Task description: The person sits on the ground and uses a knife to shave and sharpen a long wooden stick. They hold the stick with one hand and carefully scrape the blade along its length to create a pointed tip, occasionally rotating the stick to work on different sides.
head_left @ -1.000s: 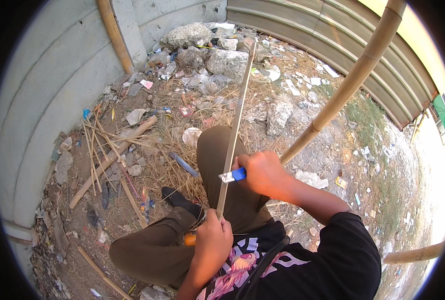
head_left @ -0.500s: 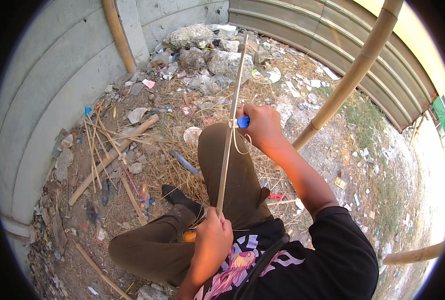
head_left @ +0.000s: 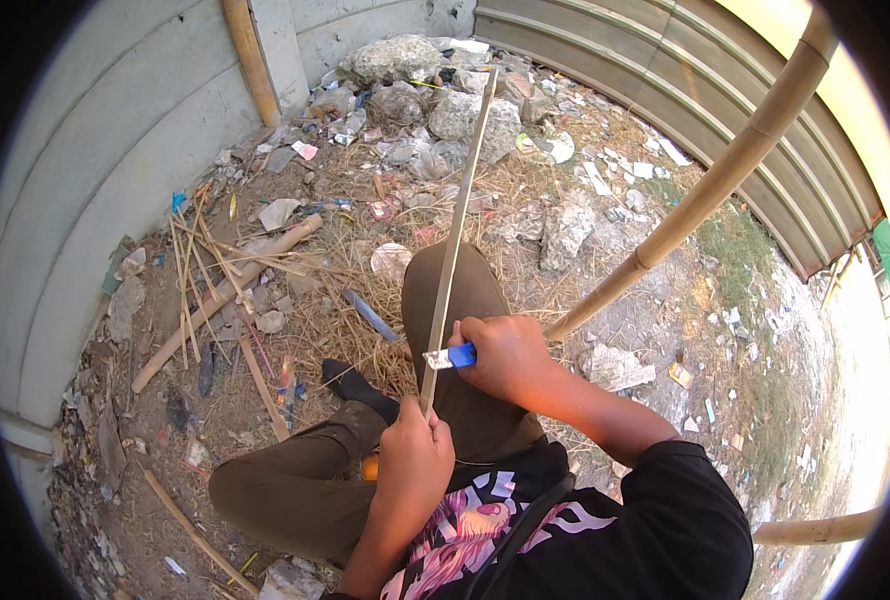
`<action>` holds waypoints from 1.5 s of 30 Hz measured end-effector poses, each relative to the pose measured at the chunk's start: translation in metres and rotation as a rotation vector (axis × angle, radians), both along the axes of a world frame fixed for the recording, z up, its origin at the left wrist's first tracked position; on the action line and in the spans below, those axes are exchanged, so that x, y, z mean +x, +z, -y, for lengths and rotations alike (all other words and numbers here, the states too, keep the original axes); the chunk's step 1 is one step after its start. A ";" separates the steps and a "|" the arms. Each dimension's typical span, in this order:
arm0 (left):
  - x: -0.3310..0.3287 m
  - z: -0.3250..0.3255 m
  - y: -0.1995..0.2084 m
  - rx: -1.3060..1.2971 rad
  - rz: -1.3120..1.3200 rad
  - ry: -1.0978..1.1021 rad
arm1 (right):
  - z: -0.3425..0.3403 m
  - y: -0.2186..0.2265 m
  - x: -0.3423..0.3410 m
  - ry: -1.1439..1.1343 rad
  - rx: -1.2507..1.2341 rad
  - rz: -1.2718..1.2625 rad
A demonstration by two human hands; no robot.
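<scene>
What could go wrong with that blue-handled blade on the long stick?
The blue-handled blade might slip along the long stick and cut the left hand, which grips the stick close by.

In this view the blade also shows against the right trouser leg, so a slip might perhaps reach that leg.

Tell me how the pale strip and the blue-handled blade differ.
The strip is long and slender; the blue-handled blade is much shorter. The strip is tan; the blade is mottled white beside its blue handle. The strip points away from the body, near end in the left hand; the blade lies crosswise, in the right hand. Both are held.
</scene>
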State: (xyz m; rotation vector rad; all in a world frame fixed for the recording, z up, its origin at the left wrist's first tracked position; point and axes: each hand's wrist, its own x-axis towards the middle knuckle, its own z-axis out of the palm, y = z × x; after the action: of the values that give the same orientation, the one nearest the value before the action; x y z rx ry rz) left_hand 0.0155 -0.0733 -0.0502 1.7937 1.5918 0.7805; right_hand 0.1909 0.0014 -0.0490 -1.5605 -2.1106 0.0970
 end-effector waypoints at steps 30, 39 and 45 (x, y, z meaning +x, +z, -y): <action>0.020 0.010 0.008 0.086 -0.362 -0.034 | -0.052 0.033 0.043 -0.247 -0.107 0.059; 0.026 0.010 0.008 0.001 -0.355 -0.119 | -0.148 0.084 0.125 -0.621 -0.112 0.063; 0.013 -0.009 0.006 0.030 -0.264 -0.036 | -0.017 0.011 0.022 -0.096 -0.184 0.057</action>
State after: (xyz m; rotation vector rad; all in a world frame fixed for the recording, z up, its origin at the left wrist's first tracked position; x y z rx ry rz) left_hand 0.0287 -0.0644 -0.0446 2.0085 1.7143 0.5721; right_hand 0.2127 0.0179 -0.0380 -1.7882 -2.1158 0.2210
